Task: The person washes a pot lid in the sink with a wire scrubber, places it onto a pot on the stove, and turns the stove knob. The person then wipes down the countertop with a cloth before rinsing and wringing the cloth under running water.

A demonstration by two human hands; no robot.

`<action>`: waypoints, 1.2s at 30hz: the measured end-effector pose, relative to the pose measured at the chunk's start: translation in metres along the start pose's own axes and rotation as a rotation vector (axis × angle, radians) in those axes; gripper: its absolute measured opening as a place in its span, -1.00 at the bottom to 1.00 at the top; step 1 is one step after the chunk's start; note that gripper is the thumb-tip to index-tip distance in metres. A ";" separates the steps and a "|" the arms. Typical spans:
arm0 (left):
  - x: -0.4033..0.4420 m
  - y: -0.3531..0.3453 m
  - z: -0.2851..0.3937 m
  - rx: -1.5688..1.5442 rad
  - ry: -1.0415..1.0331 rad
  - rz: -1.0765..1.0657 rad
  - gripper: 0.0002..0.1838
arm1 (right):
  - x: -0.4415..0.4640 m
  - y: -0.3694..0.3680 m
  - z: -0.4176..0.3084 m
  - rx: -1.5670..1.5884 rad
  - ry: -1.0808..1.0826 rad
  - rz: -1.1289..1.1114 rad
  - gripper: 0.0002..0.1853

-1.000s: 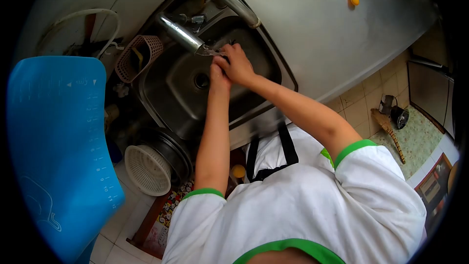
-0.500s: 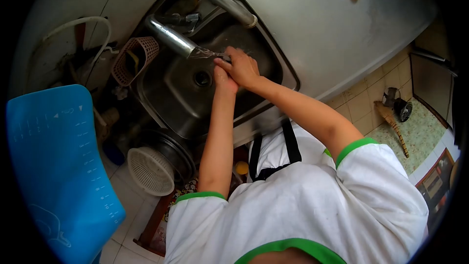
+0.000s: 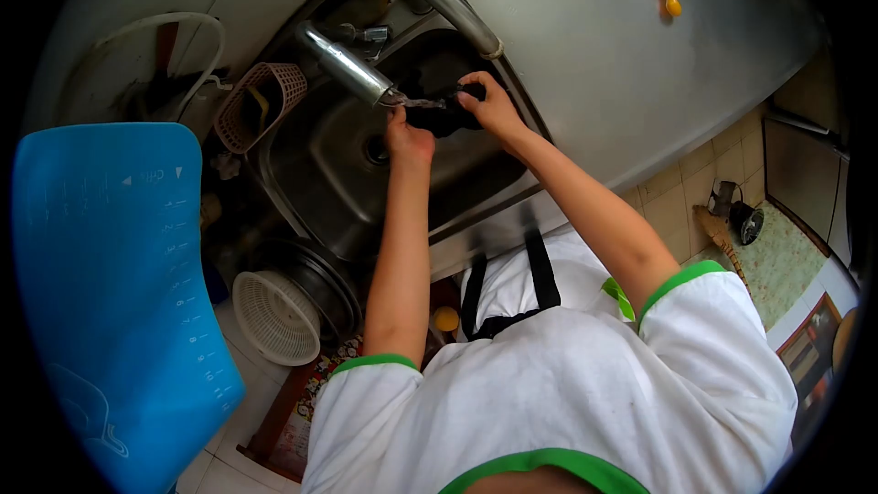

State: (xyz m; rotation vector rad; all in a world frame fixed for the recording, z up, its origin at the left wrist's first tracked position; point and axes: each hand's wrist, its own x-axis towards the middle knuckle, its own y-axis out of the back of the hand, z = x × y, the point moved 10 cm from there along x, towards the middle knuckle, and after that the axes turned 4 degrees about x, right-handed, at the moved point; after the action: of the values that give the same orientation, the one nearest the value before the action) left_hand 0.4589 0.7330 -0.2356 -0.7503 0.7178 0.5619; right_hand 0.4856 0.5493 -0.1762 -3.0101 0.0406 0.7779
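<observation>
Dim light glazes the counter (image 3: 608, 59) softly (curved edges are black).

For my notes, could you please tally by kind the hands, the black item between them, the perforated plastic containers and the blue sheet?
Left bare hand and right bare hand: 2
Irregular black item, material unclear: 1
Perforated containers, pinkish plastic basket and round white plastic colander: 2
Large blue sheet with printed markings: 1
Total: 6

My black thing (image 3: 445, 123) looks like a soft, floppy cloth. I pinch one end in my right hand (image 3: 489, 108), and the other end goes over to my left hand (image 3: 410, 139). It hangs over the sink (image 3: 334, 187), with water running onto it. It is too dark to see any folds.
</observation>
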 end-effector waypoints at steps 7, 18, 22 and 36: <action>-0.032 -0.042 0.012 -0.401 0.166 -0.139 -0.58 | -0.038 0.002 0.024 0.265 -0.305 -0.091 -0.61; -0.015 0.058 -0.024 0.363 0.153 0.194 -0.52 | 0.011 -0.034 0.045 0.931 -0.543 0.073 -0.74; -0.068 -0.026 -0.033 0.049 0.460 -0.059 -0.51 | -0.016 -0.050 0.036 1.088 -0.813 -0.216 -0.71; -0.030 -0.026 -0.088 -0.635 0.205 -0.477 -0.56 | -0.043 -0.052 -0.034 -0.516 0.288 -0.032 -0.73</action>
State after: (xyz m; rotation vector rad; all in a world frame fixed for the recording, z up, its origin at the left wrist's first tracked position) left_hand 0.4249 0.6439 -0.2483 -1.5386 0.5148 0.2687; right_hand 0.4657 0.6005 -0.1244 -3.5738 -0.2368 0.3894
